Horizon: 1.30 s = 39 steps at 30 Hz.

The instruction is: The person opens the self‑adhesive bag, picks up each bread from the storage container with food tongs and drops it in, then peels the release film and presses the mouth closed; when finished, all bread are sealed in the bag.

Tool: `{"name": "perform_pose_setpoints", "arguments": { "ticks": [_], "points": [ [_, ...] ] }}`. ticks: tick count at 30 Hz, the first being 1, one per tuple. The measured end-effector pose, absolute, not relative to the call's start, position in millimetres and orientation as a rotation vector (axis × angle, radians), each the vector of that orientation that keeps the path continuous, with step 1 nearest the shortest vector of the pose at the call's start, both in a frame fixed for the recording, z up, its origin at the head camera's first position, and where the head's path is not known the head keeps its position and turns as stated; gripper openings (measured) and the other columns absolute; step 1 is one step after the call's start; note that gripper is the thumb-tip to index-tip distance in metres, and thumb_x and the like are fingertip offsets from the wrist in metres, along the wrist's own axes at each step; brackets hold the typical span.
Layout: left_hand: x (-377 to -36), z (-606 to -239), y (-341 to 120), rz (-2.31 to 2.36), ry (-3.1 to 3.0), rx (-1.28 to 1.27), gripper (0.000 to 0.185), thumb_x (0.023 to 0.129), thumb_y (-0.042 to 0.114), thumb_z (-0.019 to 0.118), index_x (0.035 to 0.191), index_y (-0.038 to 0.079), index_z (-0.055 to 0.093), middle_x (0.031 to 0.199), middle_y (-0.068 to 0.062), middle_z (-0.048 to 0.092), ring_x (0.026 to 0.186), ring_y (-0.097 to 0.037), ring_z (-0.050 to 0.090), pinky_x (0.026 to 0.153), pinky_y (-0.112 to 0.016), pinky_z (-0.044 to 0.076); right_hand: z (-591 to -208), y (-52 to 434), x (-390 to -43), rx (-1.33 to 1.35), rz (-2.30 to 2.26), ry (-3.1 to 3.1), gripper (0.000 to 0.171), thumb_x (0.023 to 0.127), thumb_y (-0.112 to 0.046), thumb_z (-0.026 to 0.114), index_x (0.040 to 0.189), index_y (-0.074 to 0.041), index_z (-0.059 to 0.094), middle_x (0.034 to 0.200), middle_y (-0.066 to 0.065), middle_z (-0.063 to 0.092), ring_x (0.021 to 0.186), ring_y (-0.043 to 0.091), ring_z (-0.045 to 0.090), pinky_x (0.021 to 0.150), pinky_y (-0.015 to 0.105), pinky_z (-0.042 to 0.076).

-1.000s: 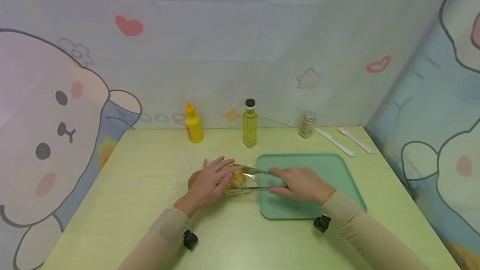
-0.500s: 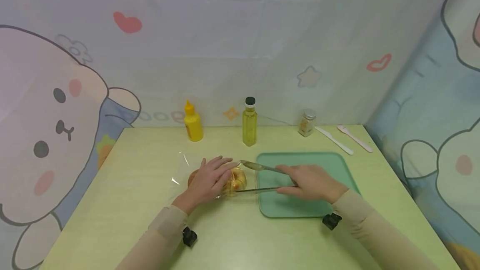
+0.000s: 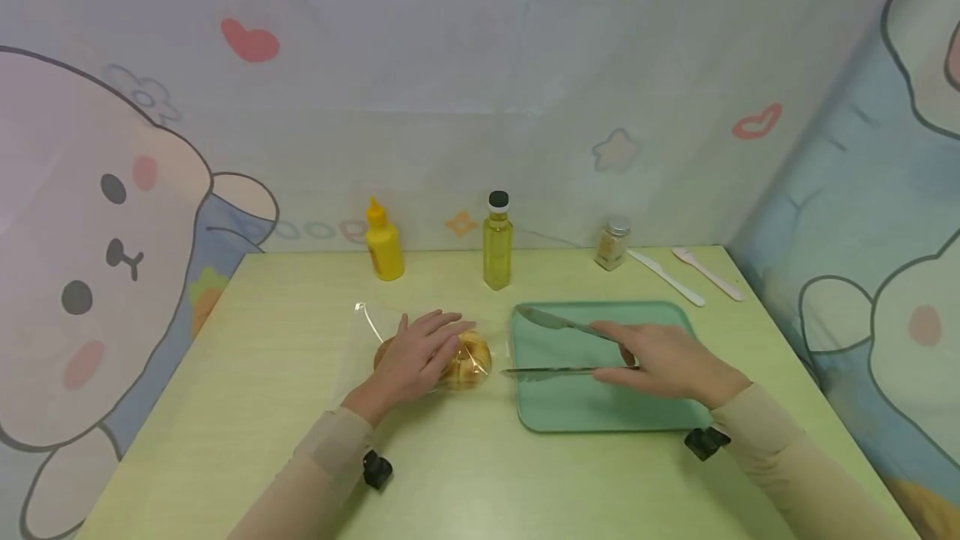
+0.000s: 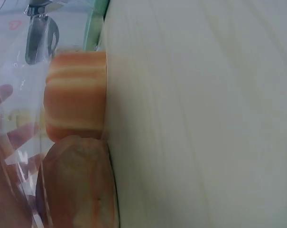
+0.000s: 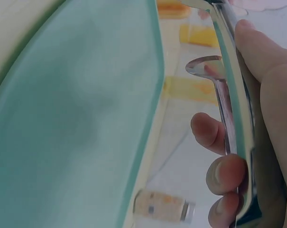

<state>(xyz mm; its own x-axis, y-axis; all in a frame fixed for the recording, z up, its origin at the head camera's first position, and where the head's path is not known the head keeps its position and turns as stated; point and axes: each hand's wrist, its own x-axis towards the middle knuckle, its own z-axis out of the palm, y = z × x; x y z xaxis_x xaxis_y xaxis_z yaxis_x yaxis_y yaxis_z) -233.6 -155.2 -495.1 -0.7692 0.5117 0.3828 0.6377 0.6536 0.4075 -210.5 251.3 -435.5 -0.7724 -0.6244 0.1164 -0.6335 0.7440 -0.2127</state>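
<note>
My left hand (image 3: 416,355) lies palm down over a clear plastic bag (image 3: 367,325), its fingers spread across the bread inside. A golden bread roll (image 3: 471,361) shows to the right of that hand. In the left wrist view, a ridged roll (image 4: 77,95) and a browner roll (image 4: 79,185) sit end to end under the plastic. My right hand (image 3: 671,357) grips metal tongs (image 3: 566,323) by both arms. Their tips are spread apart with nothing between them, over the left part of the green tray (image 3: 562,415). Fingers curl round the tongs (image 5: 224,107) in the right wrist view.
Along the back stand a yellow squeeze bottle (image 3: 386,250), an oil bottle (image 3: 497,250) and a small jar (image 3: 612,245). A white knife (image 3: 667,277) and a pink fork (image 3: 708,275) lie at the back right. A patterned cloth wall (image 3: 420,65) rises behind the table.
My right hand has drawn the tongs to the right, away from the bagged bread and over the tray. The left hand stays on the bread.
</note>
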Motion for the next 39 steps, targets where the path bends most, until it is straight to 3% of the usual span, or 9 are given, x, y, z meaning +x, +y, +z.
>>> {"name": "perform_pose_setpoints", "arguments": {
  "ticks": [9,18,23,33,39],
  "points": [
    [-230.2,-496.0,-157.8,-0.776,-2.663,-0.922,0.038,0.113,0.03,0.046,0.145,0.024,0.065,0.148,-0.01,0.061,0.142,-0.045,0.05,0.109,-0.087,0.023,-434.9,294.5,-191.3,0.803,0.466,-2.963,0.064,0.101,-0.053,0.067,0.151,-0.016,0.053,0.079,-0.019,0.054,0.054,-0.002,0.04,0.053,0.023,0.038],
    [-227.9,-494.7,-159.6,-0.738,-2.689,-0.926,0.039,0.113,0.035,0.046,0.146,0.026,0.064,0.148,-0.009,0.061,0.145,-0.043,0.047,0.11,-0.086,0.021,-448.9,337.4,-171.3,0.498,0.681,-2.977,0.073,0.106,-0.042,0.064,0.157,0.001,0.035,0.095,-0.003,0.067,0.055,0.003,0.044,0.054,0.026,0.039],
    [-228.7,-493.1,-160.2,-0.765,-2.711,-0.93,0.039,0.112,0.036,0.049,0.147,0.027,0.064,0.149,-0.011,0.06,0.147,-0.045,0.044,0.113,-0.085,0.017,-455.8,356.8,-163.9,0.37,0.705,-2.944,0.071,0.107,-0.037,0.062,0.155,0.006,0.033,0.095,0.001,0.068,0.055,0.004,0.045,0.054,0.027,0.039],
    [-233.6,-483.7,-160.9,-0.763,-2.774,-0.947,0.043,0.111,0.044,0.047,0.147,0.027,0.064,0.15,-0.009,0.059,0.147,-0.044,0.043,0.114,-0.084,0.017,-467.3,380.6,-158.0,0.04,0.781,-2.981,0.083,0.109,-0.048,0.051,0.155,0.016,0.024,0.087,0.008,0.063,0.063,0.018,0.051,0.058,0.033,0.041],
    [-239.1,-478.9,-160.0,-0.762,-2.719,-1.007,0.043,0.112,0.04,0.047,0.147,0.021,0.064,0.147,-0.012,0.061,0.143,-0.043,0.048,0.117,-0.074,0.029,-472.8,391.5,-158.2,-0.091,0.776,-2.99,0.095,0.106,-0.053,0.055,0.155,0.02,0.02,0.09,0.014,0.064,0.075,0.027,0.06,0.067,0.044,0.049]
  ]
}}
